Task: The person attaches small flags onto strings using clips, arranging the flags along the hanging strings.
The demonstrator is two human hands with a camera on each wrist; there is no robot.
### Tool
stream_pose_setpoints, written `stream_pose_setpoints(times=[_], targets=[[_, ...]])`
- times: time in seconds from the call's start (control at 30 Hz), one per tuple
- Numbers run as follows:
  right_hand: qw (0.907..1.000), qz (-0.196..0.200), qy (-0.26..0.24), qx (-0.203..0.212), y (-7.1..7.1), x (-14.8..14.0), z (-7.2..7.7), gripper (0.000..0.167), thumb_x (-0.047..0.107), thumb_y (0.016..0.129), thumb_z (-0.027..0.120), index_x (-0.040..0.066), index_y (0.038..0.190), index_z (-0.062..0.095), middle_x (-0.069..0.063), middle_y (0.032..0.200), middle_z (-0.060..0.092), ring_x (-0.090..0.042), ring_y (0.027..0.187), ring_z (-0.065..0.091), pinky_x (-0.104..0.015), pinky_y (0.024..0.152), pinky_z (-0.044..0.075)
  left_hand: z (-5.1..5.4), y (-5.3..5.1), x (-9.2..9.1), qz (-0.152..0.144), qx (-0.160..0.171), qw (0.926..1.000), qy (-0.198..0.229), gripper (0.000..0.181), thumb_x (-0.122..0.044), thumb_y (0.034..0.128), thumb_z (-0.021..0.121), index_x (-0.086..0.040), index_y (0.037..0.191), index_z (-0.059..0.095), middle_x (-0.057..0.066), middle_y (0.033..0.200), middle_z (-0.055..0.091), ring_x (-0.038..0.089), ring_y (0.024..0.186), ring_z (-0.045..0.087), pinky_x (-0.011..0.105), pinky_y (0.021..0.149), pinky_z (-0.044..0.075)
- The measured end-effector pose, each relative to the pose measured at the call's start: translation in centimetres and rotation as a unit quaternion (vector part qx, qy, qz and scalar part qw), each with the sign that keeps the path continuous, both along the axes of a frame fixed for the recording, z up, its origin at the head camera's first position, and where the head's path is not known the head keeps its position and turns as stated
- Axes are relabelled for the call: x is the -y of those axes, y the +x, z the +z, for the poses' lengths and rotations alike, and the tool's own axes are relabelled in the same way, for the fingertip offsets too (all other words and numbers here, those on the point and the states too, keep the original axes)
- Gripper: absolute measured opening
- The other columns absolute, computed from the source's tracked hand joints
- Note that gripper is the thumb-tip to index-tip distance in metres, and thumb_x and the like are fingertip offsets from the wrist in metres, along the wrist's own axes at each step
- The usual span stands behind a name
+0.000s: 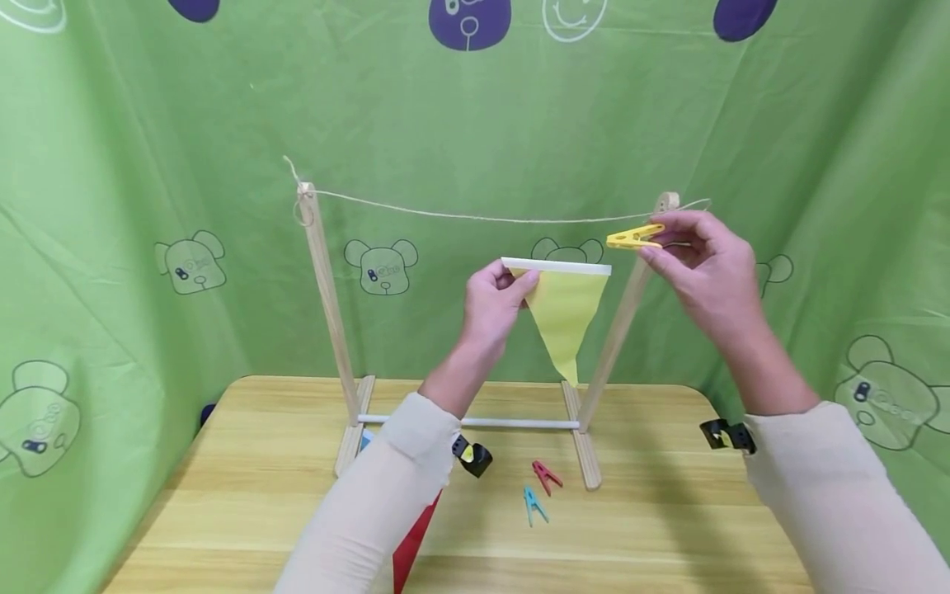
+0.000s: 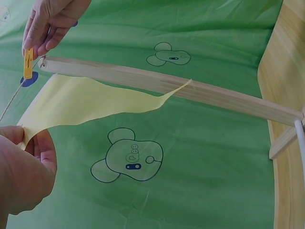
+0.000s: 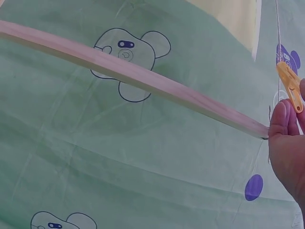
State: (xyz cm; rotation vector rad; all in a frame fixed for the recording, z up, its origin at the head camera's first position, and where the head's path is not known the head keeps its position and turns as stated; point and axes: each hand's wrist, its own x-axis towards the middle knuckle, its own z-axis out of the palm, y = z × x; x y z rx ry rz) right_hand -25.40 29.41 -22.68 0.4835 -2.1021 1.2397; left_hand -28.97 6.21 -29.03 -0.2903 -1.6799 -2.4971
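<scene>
Green bear-print curtain (image 1: 475,124) behind; pale wood-grain table (image 1: 616,532) below.

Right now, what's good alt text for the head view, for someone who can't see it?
A person's left hand holds a yellow pennant by its top corner, while the right hand pinches a yellow clothespin near a string strung between two wooden posts. Below, a red clothespin and a blue clothespin lie on the wooden table.

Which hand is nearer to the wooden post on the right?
Right. The right hand, holding a yellow clip, is close to the post near its top; the left hand, pinching a yellow flag, is farther, to its left.
</scene>
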Motion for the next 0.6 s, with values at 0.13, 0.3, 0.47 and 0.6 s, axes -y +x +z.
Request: stream_pose_setpoints(times=[0.13, 0.3, 0.47, 0.6], targets=[[1.0, -0.001, -0.006, -0.006, 0.1, 0.0, 0.6, 0.037, -0.005, 0.089, 0.075, 0.0, 0.125, 0.067, 0.008, 0.108, 0.068, -0.006, 0.096, 0.067, -0.011, 0.083, 0.056, 0.3, -0.2, -0.5, -0.003, -0.002, 1.0, 0.006, 0.019, 0.0, 0.0924, 0.073, 0.004, 0.111, 0.071, 0.015, 0.1, 0.074, 0.015, 0.08, 0.069, 0.025, 0.073, 0.061], [0.9998, -0.01, 0.0, -0.015, 0.0, -0.1, 1.4, 0.036, -0.005, 0.089, 0.076, -0.001, 0.124, 0.069, 0.014, 0.11, 0.069, -0.004, 0.095, 0.067, -0.009, 0.082, 0.055, 0.7, -0.4, -1.1, -0.008, -0.005, 0.9998, 0.016, 0.02, 0.002, 0.0918, 0.073, 0.005, 0.111, 0.071, 0.011, 0.094, 0.073, 0.014, 0.078, 0.067, 0.022, 0.069, 0.058], [0.9987, -0.037, 0.025, -0.026, -0.1, -0.3, 2.1, 0.034, -0.003, 0.088, 0.078, -0.001, 0.122, 0.07, 0.017, 0.102, 0.068, -0.002, 0.091, 0.066, -0.007, 0.079, 0.054, 1.1, -0.9, -1.7, -0.01, -0.013, 0.9995, 0.029, 0.02, 0.002, 0.0918, 0.073, 0.006, 0.111, 0.07, 0.004, 0.088, 0.07, 0.012, 0.075, 0.065, 0.022, 0.068, 0.056], [0.9973, -0.053, 0.043, -0.026, -0.1, -0.4, 2.7, 0.032, -0.001, 0.088, 0.079, -0.001, 0.12, 0.071, 0.018, 0.098, 0.066, 0.0, 0.089, 0.064, -0.005, 0.077, 0.052, 1.4, -1.2, -2.1, -0.019, -0.024, 0.9985, 0.045, 0.02, 0.004, 0.0919, 0.072, 0.008, 0.111, 0.069, 0.003, 0.086, 0.068, 0.011, 0.072, 0.063, 0.02, 0.064, 0.053]])
